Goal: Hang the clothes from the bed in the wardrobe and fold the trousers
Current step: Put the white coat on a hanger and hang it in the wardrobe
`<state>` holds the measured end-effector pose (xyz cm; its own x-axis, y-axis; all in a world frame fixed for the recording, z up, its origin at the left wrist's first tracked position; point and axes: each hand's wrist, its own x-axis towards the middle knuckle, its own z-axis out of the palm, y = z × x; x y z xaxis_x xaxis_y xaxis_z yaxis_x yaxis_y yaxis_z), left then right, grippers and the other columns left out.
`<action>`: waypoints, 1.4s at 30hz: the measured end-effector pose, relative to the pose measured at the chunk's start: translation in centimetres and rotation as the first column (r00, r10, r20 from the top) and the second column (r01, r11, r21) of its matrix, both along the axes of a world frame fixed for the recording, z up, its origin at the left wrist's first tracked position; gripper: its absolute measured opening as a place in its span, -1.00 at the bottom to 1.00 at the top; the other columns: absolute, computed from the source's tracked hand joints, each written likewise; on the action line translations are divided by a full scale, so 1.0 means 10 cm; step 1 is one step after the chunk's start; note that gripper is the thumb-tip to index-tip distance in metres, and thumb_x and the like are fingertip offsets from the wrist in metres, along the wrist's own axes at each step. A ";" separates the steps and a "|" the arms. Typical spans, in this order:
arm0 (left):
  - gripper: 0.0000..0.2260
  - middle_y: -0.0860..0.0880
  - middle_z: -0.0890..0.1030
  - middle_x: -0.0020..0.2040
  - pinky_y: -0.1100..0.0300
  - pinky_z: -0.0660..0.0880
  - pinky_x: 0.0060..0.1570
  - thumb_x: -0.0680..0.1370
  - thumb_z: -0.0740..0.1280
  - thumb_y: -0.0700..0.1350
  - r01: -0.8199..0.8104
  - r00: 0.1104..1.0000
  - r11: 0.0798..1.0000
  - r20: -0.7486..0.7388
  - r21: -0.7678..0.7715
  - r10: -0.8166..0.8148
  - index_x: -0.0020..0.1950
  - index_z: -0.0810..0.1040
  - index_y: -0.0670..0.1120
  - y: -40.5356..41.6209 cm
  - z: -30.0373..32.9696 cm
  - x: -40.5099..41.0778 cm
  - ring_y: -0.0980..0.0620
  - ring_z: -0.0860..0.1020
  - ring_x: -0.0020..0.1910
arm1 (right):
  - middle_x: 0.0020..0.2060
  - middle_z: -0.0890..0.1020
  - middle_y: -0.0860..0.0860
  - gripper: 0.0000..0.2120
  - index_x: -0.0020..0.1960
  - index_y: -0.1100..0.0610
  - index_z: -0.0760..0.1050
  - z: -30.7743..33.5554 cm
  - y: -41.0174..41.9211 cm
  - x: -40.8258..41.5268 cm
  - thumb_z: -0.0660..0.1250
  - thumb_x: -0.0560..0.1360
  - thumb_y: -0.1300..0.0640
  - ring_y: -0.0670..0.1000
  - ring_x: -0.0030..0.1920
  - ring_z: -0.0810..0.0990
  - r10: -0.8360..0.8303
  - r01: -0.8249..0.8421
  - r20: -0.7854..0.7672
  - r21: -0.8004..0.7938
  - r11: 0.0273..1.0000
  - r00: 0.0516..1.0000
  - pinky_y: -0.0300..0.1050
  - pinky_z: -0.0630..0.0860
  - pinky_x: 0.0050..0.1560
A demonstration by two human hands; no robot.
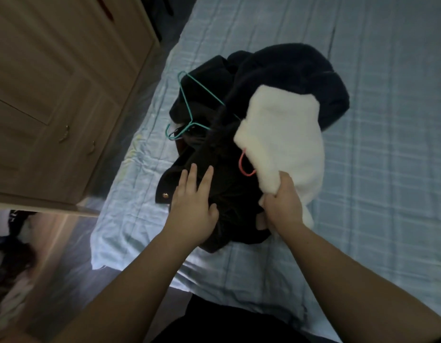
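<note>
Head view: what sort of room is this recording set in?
Probably a bedroom: a bed with a pale blue checked sheet, a light wooden wardrobe beside it, and a pile of dark clothes with a teal wire hanger.

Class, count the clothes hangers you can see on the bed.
2. A teal hanger lies on the dark clothes' left side; a red hanger's hook pokes from under the white garment. Others may be buried.

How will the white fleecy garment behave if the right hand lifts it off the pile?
Probably floppy: the white garment bunches where the right hand grips it. Likely light, given its fluffy pile. It may snag, since a red hanger hook pokes out at its edge over the dark clothes.
</note>
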<state>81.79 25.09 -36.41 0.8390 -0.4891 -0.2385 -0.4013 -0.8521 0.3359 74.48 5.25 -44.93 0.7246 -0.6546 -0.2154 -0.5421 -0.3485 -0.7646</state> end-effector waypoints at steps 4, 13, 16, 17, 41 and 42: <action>-0.25 -0.14 -0.11 0.65 -0.11 0.03 0.54 0.57 0.30 -0.06 0.052 0.999 0.997 0.013 -0.049 -0.051 0.64 -0.06 0.09 -0.06 0.18 0.08 -0.14 -0.16 0.61 | 0.07 0.62 0.19 -0.44 0.33 0.09 0.40 0.54 -0.22 -0.03 0.18 0.32 0.08 0.20 0.06 0.57 -0.132 0.133 0.121 -0.002 0.991 0.984 -0.03 0.46 0.02; -0.25 -0.06 -0.19 0.64 -0.11 0.02 0.56 0.59 0.28 -0.03 0.272 0.957 0.942 0.156 -0.199 -0.244 0.63 -0.13 0.15 -0.20 1.15 0.40 -0.09 -0.21 0.61 | -0.04 0.54 0.08 -0.41 0.21 0.31 0.51 2.19 -0.53 -0.18 0.19 0.24 0.09 0.02 -0.02 0.48 -0.242 0.277 0.332 -0.060 0.959 0.912 -0.28 0.30 -0.28; -0.25 -0.03 -0.22 0.64 -0.11 -0.01 0.57 0.60 0.27 -0.03 0.345 0.931 0.904 0.217 -0.252 -0.295 0.62 -0.15 0.16 -0.25 1.61 0.48 -0.06 -0.25 0.61 | -0.08 0.57 0.13 -0.40 0.15 0.28 0.56 2.76 -0.59 -0.27 0.23 0.18 0.01 0.05 -0.04 0.51 -0.183 0.231 0.328 -0.115 0.966 0.927 -0.23 0.39 -0.23; -0.26 -0.01 -0.24 0.64 -0.10 -0.04 0.58 0.60 0.26 -0.03 0.375 0.918 0.890 0.233 -0.260 -0.320 0.62 -0.17 0.16 -0.27 1.77 0.50 -0.05 -0.26 0.60 | -0.11 0.57 0.14 -0.41 0.09 0.27 0.57 2.94 -0.60 -0.30 0.24 0.16 -0.02 0.06 -0.08 0.51 -0.154 0.207 0.309 -0.147 0.967 0.939 -0.18 0.40 -0.25; -0.62 0.09 0.55 0.10 -0.01 0.56 0.02 0.51 0.45 0.06 0.634 0.727 0.305 0.414 -0.710 -0.548 0.24 0.38 0.28 -1.32 4.08 0.36 0.03 0.56 0.03 | 0.51 0.33 -0.06 -0.46 0.49 -0.20 0.29 5.13 -0.42 -1.61 0.19 0.51 -0.06 -0.11 0.44 0.36 0.020 0.328 0.452 -0.676 0.660 0.892 -0.13 0.29 0.45; -0.62 0.11 0.56 0.10 0.04 0.55 0.01 0.51 0.46 0.04 0.628 0.722 0.283 0.405 -0.725 -0.561 0.26 0.42 0.27 -1.30 4.12 0.36 0.08 0.55 0.05 | 0.55 0.25 -0.10 -0.42 0.53 -0.23 0.20 5.05 -0.39 -1.62 0.18 0.52 -0.19 -0.14 0.52 0.23 0.030 0.276 0.379 -0.724 0.633 0.925 -0.13 0.19 0.52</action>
